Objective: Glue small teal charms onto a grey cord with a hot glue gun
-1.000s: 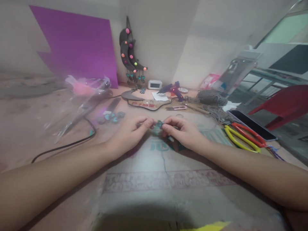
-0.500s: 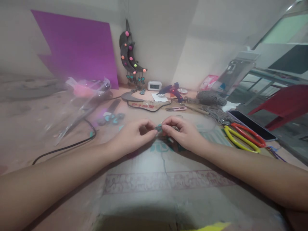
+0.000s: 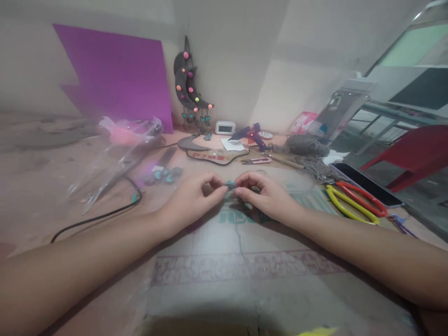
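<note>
Sm. teal piece (image 3: 230, 185) is mostly hidden by fingertips; shape & detail too tiny/blurry to make out. Lower fingers of R hand (image 3: 264, 191) are curled under, in shadow, w/ something dark there I can't ID. Both forearms cut off at pic edges. Teal lettering (image 3: 231, 217) on the sheet under the hands is part-covered by R hand. Yellow scrap (image 3: 317, 332) cut off at bottom edge; red chair (image 3: 413, 149) cut off at R edge. Plastic bag (image 3: 122, 135) far L is smeared, contents unclear apart from a pink patch.

Teal piece sits dead centre, btwn the two hands' fingertips, above the desk (image 3: 31, 210). Thin thread (image 3: 239, 238) shows below it, running twd the viewer; can't tell if it's joined to the piece.

L hand (image 3: 196, 193): grip closed at the tips, thumb + index pinching piece's L end, w/ a rounded gap behind the tips. R hand: thumb & index tips close together right at piece's R end; can't tell if that grip nips it or just touches.

Nearby: pink snips (image 3: 259, 160) beyond R hand, yellow & red handles (image 3: 352, 203) + phone (image 3: 366, 183) off to R.
</note>
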`<state>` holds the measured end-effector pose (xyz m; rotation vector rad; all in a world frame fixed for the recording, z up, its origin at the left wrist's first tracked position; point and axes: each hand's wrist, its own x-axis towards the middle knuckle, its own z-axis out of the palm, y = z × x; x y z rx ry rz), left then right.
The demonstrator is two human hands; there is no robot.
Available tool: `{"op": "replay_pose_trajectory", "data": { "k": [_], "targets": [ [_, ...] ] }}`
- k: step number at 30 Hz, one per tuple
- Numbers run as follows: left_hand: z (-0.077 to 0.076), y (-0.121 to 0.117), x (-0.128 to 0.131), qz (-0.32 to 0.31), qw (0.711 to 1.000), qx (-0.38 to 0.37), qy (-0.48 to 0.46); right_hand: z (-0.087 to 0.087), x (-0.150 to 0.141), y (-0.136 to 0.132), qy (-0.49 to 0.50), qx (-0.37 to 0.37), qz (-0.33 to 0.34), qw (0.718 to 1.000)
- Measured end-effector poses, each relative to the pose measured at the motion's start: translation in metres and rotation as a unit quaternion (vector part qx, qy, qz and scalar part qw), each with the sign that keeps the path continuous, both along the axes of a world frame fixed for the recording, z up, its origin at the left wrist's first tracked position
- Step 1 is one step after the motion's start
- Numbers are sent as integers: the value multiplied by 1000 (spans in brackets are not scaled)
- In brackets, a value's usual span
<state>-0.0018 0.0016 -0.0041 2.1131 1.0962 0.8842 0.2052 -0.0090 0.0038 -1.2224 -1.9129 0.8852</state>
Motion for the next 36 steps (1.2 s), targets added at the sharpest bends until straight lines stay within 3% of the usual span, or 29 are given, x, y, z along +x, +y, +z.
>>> {"op": "replay_pose_trajectory", "data": {
  "k": [6,12,20,24,27,32,36],
  "targets": [
    [2,0,0,35,997,66,30,3,2,-4,-34,76,-13,996],
    [0,1,-1,19,992,120,34,3,1,-9,-107,177,68,976],
    [1,0,-1,17,993,113,34,1,3,-4,-135,178,91,970],
    [1,0,-1,19,996,84,23,1,8,-4,-124,181,53,974],
    [1,1,0,24,998,55,14,0,14,-3,-47,217,10,975],
    [0,2,0,21,1000,6,-1,3,25,6,35,296,-55,953],
    [-1,3,0,19,1000,-12,4,14,37,17,28,233,-107,966]
  ]
}}
